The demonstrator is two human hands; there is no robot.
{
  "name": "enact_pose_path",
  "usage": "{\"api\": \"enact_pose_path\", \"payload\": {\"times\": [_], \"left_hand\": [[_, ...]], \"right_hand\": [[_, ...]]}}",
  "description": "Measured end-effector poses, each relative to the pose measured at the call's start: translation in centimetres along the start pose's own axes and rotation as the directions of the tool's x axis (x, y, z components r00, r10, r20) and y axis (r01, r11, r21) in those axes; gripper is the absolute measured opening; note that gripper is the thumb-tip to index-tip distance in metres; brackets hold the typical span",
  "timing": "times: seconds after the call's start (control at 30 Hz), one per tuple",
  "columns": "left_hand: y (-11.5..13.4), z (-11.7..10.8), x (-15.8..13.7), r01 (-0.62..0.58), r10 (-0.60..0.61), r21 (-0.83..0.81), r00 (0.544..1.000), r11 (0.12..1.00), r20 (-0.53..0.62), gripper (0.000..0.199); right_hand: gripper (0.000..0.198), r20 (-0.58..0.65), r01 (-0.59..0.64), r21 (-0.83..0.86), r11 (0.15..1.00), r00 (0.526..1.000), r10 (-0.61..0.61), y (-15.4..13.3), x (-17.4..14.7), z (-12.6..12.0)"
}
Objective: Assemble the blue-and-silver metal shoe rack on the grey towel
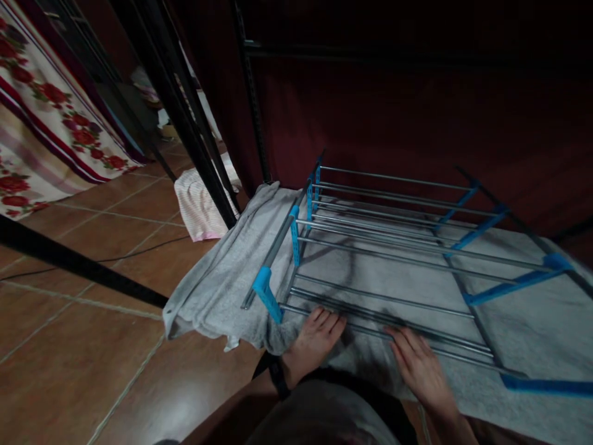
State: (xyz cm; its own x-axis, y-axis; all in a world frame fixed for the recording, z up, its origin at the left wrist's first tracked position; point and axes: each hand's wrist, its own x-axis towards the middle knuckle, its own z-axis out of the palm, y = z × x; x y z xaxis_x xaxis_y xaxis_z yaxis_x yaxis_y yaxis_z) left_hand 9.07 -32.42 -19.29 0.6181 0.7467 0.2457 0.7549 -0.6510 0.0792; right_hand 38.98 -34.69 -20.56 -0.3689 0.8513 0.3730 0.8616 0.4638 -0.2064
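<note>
Rack, silver metal tubes with bright blue plastic connectors (393,256): placed on a rumpled grey cloth (231,278), right of centre, in front of a dark red backing (393,111). Its tubes run left to right; the blue connectors stand at the left and right ends.

Left hand (317,340), black band (278,376) at the wrist: fingers laid over the near tubes, toward their left end. Right hand (419,364): fingertips at the same near tubes, farther right, apart from the left hand. Grip — from where I stand, I cannot tell whether either hand closes around a tube; the undersides are hidden.

Surroundings: black metal frame posts (254,105) at the far side; at far left, a red-flowered white curtain (83,136) above brown floor tiles (115,247).
</note>
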Motion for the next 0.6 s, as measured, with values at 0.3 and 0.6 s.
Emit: {"api": "enact_pose_path", "payload": {"times": [0.3, 0.6], "left_hand": [[1.4, -1.9, -4.2, -0.057, 0.049, -0.083, 0.994, 0.995, -0.097, 0.047], [-2.4, 0.2, -11.7, 0.391, -0.526, -0.456, 0.822, 0.8, -0.217, 0.025]], "right_hand": [[0.041, 0.149, 0.067, 0.048, 0.997, 0.986, -0.073, -2.9, 1.2, -0.8], [0.046, 0.166, 0.105, -0.097, 0.99, 0.982, -0.088, -0.7, -1.0, 0.8]]}}
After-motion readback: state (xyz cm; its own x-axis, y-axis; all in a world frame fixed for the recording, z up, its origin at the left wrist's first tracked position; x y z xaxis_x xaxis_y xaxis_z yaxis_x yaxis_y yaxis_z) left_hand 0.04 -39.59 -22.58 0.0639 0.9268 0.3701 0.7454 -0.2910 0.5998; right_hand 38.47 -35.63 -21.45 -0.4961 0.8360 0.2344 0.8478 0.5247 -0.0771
